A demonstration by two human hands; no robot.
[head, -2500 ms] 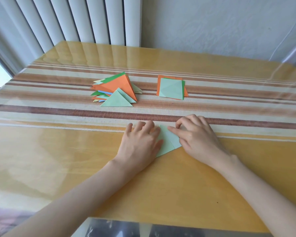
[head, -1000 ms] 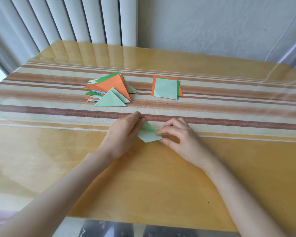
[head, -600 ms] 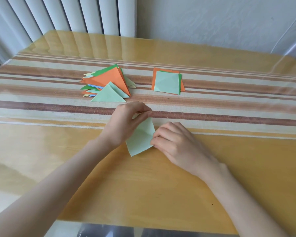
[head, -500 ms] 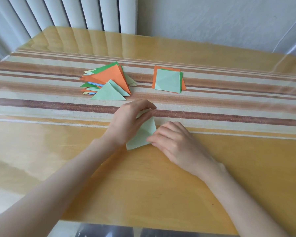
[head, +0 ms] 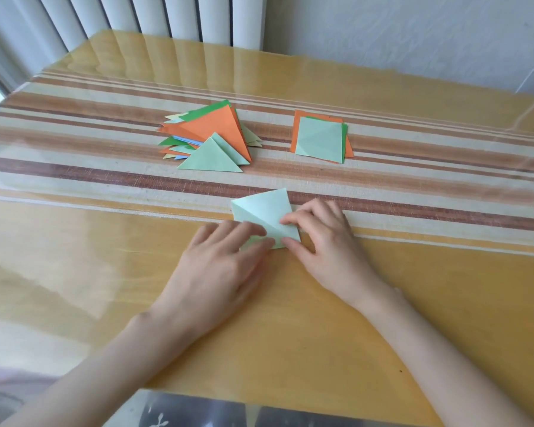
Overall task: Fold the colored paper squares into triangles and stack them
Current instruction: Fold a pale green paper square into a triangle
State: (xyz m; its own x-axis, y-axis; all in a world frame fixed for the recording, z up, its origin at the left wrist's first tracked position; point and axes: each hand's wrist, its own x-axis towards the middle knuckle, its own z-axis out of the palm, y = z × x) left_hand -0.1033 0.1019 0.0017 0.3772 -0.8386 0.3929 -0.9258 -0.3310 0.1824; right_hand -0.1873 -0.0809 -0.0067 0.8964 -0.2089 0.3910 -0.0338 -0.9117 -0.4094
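White vertical blinds [head: 154, 16] hang in the upper left of the frame, behind a glossy yellow table [head: 444, 303] crossed by a brown and cream striped runner [head: 74, 143]

Left of centre on the runner lies the pile of folded triangles [head: 179, 140], loosely fanned: a large orange triangle [head: 219, 124] sits high in it, dark green, blue and pale yellow tips stick out on its left side, and a small pale green triangle [head: 210, 158] lies on its near edge

Below that, the left hand [head: 216, 269] comes in from the lower left, palm down and fingers stretched out flat, their tips pressing on the near left part of the pale green paper [head: 262, 208]; nothing is gripped in it

That paper lies at the centre of the frame, on the near edge of the runner, partly folded, with a diagonal crease running from its upper left to its lower right

The right hand [head: 327, 245] comes in from the lower right with curled fingers, its forefinger and thumb tips pinching the paper's near right corner

Up and to the right, well apart from the hands, the stack of unfolded squares [head: 339, 140] rests on the runner: a pale green square [head: 319, 138] on top, dark green and orange edges showing beneath

A pale wall [head: 413, 32] fills the upper right
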